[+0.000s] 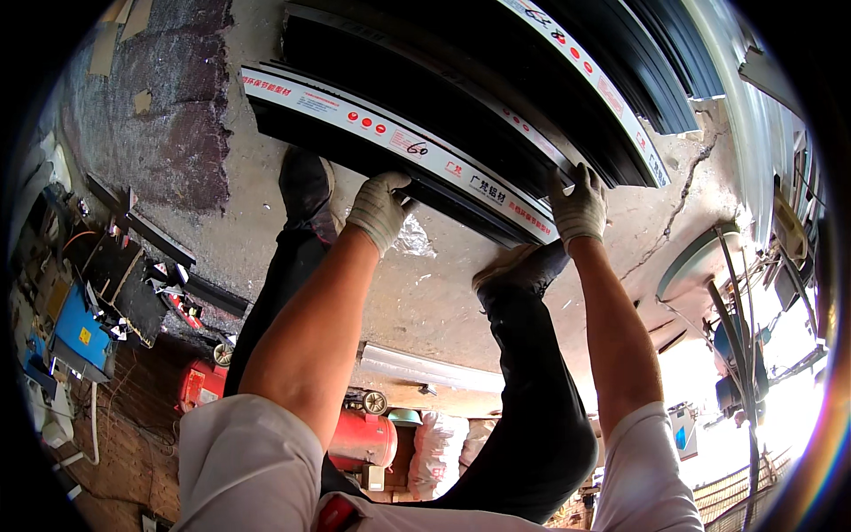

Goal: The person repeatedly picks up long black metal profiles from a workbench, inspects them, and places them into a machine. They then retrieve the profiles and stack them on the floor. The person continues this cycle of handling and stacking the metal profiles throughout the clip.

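Observation:
Long black metal profiles [355,155] with white printed label strips lie side by side on the floor, slanting down to the right. My left hand [379,213], in a pale work glove, curls its fingers over the near edge of the closest profile; the fingertips are partly hidden. At the right end of the profiles, my right hand [581,208], gloved too, has its fingers closed round the end of the second profile [523,133]. What its fingers touch underneath is hidden.
My shoes [308,191] stand close to the profiles. More dark profiles [683,53] lie at the far right. A cracked concrete floor [443,301] surrounds them. Behind me are a red tank [363,439] and a white sack [439,452]. A blue machine [84,324] stands left.

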{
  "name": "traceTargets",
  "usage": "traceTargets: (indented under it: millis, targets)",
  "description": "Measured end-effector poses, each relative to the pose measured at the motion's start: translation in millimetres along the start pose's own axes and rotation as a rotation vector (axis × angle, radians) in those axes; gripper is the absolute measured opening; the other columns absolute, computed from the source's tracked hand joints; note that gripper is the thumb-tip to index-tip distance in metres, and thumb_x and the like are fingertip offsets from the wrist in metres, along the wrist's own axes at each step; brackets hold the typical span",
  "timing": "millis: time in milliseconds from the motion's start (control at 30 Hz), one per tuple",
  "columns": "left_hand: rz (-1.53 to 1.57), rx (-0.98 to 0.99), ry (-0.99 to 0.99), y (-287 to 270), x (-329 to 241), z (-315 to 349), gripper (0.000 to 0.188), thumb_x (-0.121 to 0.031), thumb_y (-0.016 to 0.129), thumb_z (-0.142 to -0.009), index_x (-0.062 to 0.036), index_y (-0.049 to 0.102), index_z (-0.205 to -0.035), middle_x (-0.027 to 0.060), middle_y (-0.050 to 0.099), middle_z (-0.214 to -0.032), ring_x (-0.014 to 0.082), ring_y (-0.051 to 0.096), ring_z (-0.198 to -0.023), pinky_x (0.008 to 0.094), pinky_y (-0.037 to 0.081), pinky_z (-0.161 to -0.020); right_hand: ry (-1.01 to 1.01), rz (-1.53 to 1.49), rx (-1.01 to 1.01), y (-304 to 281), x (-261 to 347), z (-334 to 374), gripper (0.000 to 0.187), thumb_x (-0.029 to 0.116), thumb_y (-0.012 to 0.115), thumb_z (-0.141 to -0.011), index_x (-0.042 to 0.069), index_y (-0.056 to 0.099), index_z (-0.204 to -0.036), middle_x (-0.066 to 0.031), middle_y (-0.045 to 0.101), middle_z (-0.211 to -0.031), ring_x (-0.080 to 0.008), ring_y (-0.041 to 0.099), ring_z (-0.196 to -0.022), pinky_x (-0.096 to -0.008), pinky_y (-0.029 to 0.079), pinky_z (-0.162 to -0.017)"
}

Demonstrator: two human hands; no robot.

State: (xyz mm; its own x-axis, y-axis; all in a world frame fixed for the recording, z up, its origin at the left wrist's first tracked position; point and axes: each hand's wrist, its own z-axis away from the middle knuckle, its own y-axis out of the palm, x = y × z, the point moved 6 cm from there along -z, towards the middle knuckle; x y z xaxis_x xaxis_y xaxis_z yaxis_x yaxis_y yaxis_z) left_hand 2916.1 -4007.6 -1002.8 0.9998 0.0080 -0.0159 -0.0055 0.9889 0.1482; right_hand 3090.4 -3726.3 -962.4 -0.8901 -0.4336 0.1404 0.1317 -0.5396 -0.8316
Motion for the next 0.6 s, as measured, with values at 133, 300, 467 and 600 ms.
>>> traceTargets:
  millis: [133, 300, 467, 600]
  targets:
    - [-0.047, -0.047, 0.004, -2.3, -0.3, -4.3, 0.025, -0.006, 0.059, -0.078, -0.0061, 0.061, -0.103, 0.0072, 0.062, -0.108, 0.0251, 0.056, -0.11, 0.0457, 0.043, -0.104, -0.269, 0.054, -0.066, 10.5, 23.9, 0.1, 0.073, 0.05, 0.063, -0.085, 0.003, 0.047, -0.138, -0.0252, 0.055, -0.131, -0.043, 0.05, -0.121, -0.0481, 0.038, -0.105]
    - [0.003, 0.023, 0.02, -2.1, -0.4, -9.3, 0.028, -0.004, 0.059, -0.073, -0.0059, 0.061, -0.101, 0.0064, 0.063, -0.107, 0.0242, 0.057, -0.106, 0.0436, 0.043, -0.103, -0.318, -0.136, 0.179, 1.6, 75.6, -31.8, 0.071, 0.048, 0.069, -0.082, 0.008, 0.05, -0.138, -0.0224, 0.057, -0.13, -0.0397, 0.056, -0.117, -0.0445, 0.046, -0.1]
    - [0.081, 0.063, 0.026, -7.5, 4.5, -22.0, 0.036, -0.002, 0.059, -0.069, -0.0049, 0.061, -0.105, 0.0063, 0.064, -0.108, 0.0243, 0.059, -0.105, 0.0419, 0.045, -0.101, -0.409, -0.021, 0.08, 13.0, 94.5, -54.1, 0.068, 0.045, 0.072, -0.08, 0.01, 0.053, -0.136, -0.021, 0.059, -0.129, -0.0356, 0.058, -0.118, -0.0401, 0.047, -0.101]
    - [0.173, 0.095, 0.059, -11.0, 8.1, -27.2, 0.038, -0.001, 0.058, -0.067, -0.0036, 0.061, -0.106, 0.0076, 0.064, -0.11, 0.0261, 0.06, -0.105, 0.042, 0.048, -0.099, -0.328, -0.111, 0.214, 14.5, 105.6, -57.1, 0.079, 0.048, 0.076, -0.075, 0.007, 0.051, -0.138, -0.0212, 0.059, -0.129, -0.0339, 0.058, -0.118, -0.0379, 0.045, -0.103]
